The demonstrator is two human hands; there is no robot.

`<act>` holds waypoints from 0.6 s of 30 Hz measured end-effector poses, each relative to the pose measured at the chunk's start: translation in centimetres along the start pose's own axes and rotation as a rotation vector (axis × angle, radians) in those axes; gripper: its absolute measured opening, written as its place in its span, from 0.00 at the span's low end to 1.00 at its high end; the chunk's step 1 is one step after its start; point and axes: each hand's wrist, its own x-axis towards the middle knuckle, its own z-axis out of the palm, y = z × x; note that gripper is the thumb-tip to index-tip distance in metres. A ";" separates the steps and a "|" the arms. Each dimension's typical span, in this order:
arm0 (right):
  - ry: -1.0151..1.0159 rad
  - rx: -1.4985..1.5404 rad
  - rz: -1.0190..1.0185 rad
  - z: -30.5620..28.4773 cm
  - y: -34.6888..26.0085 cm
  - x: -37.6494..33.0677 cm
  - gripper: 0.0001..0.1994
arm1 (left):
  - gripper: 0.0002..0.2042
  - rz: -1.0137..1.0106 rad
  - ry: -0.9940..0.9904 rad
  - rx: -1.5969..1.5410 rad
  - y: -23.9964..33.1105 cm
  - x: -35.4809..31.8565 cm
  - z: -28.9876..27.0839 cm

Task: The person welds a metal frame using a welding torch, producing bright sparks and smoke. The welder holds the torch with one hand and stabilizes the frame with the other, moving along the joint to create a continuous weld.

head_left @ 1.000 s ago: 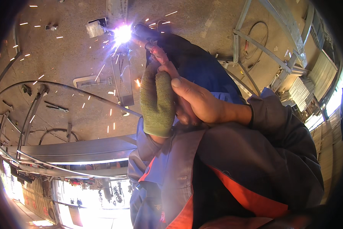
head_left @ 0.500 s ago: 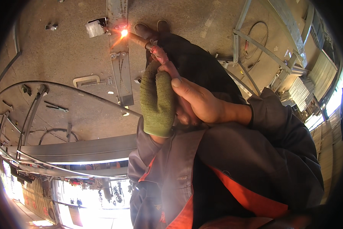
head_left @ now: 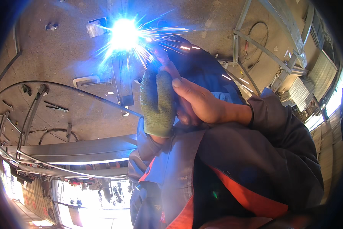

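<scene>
A welding torch (head_left: 171, 70) with a worn reddish handle points up and left. My bare right hand (head_left: 204, 101) is closed around its handle, thumb along the top. Beside it, my left hand (head_left: 156, 101) wears a green knit glove; its fingers are bent against the torch, though the glove hides most of the contact. A blinding blue-white arc (head_left: 125, 35) burns at the torch's tip over a flat steel bar (head_left: 122, 82) and throws sparks to the right. The glare hides the tip and the upper bar.
Near the arc lies a small metal plate (head_left: 95, 28). A C-shaped clamp (head_left: 86, 81) rests on the floor left of the bar. A cable (head_left: 80, 91) curves across the left side. Steel frames (head_left: 263, 51) stand at right, and a long beam (head_left: 64, 151) crosses the lower left.
The small orange glow at the torch tip has become a large blue-white arc with flying sparks. Blue light now falls on my sleeves and clothes. Both hands keep nearly the same place.
</scene>
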 end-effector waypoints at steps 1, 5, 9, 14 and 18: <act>-0.022 0.009 -0.063 0.1 0.0 0.0 0.36 | 0.21 -0.020 -0.006 -0.052 0.0 0.1 0.0; -0.002 0.024 -0.050 0.2 0.1 -0.2 0.35 | 0.20 -0.145 -0.036 -0.281 0.2 0.6 0.1; -0.001 0.034 -0.042 0.2 0.1 -0.1 0.34 | 0.17 -0.146 -0.030 -0.290 0.4 0.6 -0.2; 0.034 0.079 -0.063 0.6 0.3 -0.1 0.34 | 0.16 -0.286 -0.063 -0.419 0.6 0.8 -0.4; 0.007 0.065 -0.075 0.2 0.4 0.0 0.34 | 0.18 -0.474 -0.075 -0.654 0.8 0.7 -0.3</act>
